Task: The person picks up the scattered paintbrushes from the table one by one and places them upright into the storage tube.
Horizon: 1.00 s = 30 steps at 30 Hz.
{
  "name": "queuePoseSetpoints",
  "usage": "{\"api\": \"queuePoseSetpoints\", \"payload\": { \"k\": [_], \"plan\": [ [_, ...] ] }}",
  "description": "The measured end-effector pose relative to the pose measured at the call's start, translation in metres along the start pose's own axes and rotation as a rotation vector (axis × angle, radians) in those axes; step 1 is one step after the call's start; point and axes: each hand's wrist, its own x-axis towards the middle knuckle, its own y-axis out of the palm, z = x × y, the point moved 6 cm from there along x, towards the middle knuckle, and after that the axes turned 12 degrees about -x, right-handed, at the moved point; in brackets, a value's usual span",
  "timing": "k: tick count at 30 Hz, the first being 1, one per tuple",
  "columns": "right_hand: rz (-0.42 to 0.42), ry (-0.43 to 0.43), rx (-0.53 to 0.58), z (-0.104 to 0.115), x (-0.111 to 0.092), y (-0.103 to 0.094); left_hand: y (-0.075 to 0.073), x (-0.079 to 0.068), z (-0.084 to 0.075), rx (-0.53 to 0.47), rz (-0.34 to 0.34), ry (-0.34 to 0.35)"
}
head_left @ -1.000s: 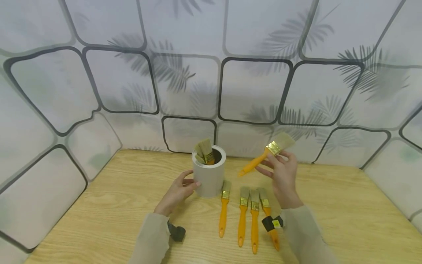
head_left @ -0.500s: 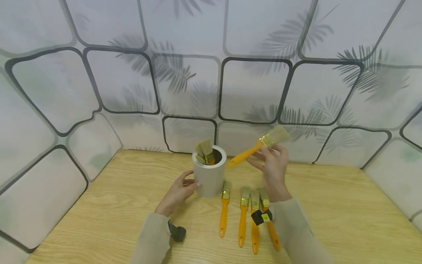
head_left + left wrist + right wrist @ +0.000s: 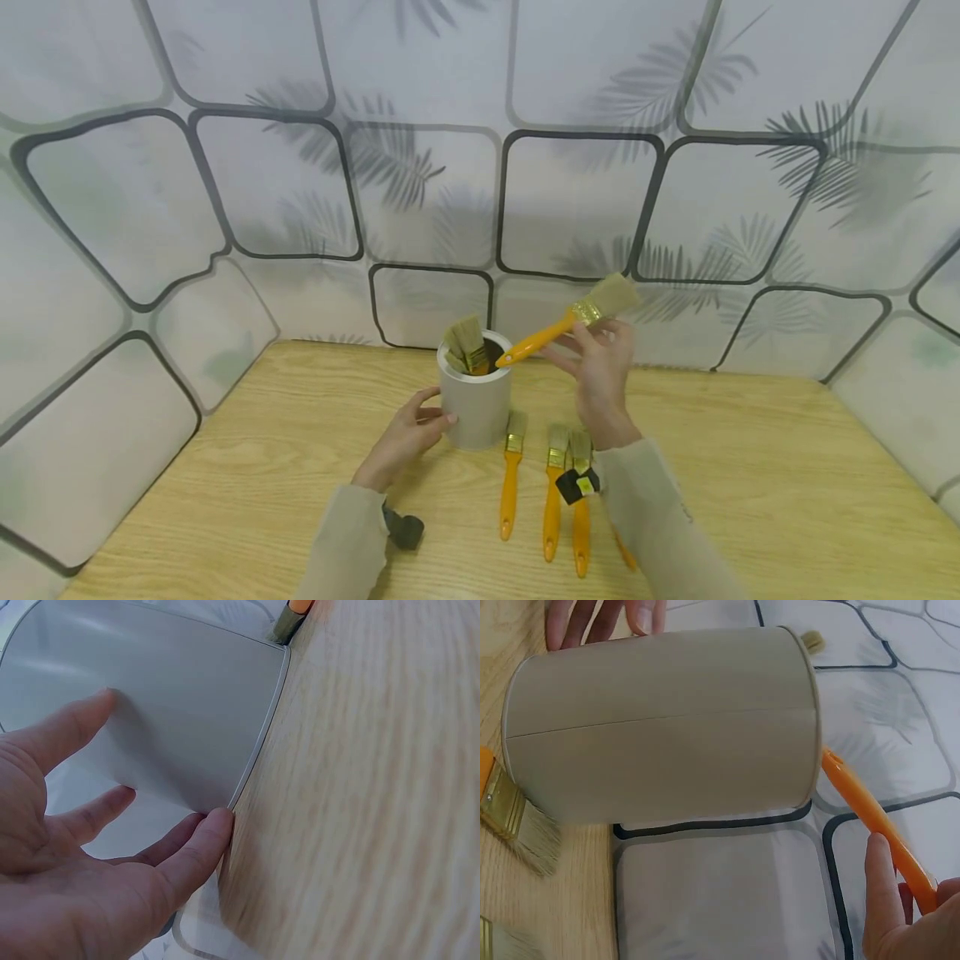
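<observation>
Along the far side, a leaf-patterned backdrop (image 3: pixel 420 62) rises behind a wood-grain table (image 3: pixel 255 467). Toward the table's far edge stands an upright grey-white pot (image 3: pixel 474 417). At the pot's left, the left hand (image 3: pixel 405 437) rests its fingertips against it, thumb and fingers spread. To the right, the right hand (image 3: pixel 606 375) pinches a raised paintbrush (image 3: pixel 536 341) near its metal band, bristles slanting up rightward, the orange handle's end at the pot's right rim. Four similar brushes (image 3: pixel 509 492) lie nearer, bristles pointing far, the rightmost mostly hidden by a sleeve (image 3: pixel 660 521). Inside the pot, clustered brushes (image 3: pixel 468 340) lean left, bristles up.
</observation>
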Motion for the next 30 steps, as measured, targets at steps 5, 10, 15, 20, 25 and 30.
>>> {"api": "queuePoseSetpoints", "payload": {
  "k": [5,10,15,20,25,30],
  "plan": [
    [0.017,-0.029,-0.045,-0.002,-0.003,0.011,0.0,0.0,0.0,0.006,0.004,0.002],
    [0.091,-0.124,-0.187,-0.003,-0.007,0.027,0.0,-0.003,-0.002,0.0,0.019,0.007],
    [0.196,-0.244,-0.391,-0.002,-0.013,0.042,0.0,-0.003,-0.002,-0.003,0.024,0.009],
    [0.248,-0.321,-0.57,0.001,-0.018,0.047,0.0,-0.002,0.0,0.0,0.023,0.013],
    [0.233,-0.277,-0.656,0.001,-0.014,0.037,-0.001,-0.002,0.001,-0.005,0.018,0.017],
    [0.24,-0.186,-0.685,0.001,-0.01,0.019,-0.001,-0.001,0.001,-0.01,0.01,0.012]
  ]
}}
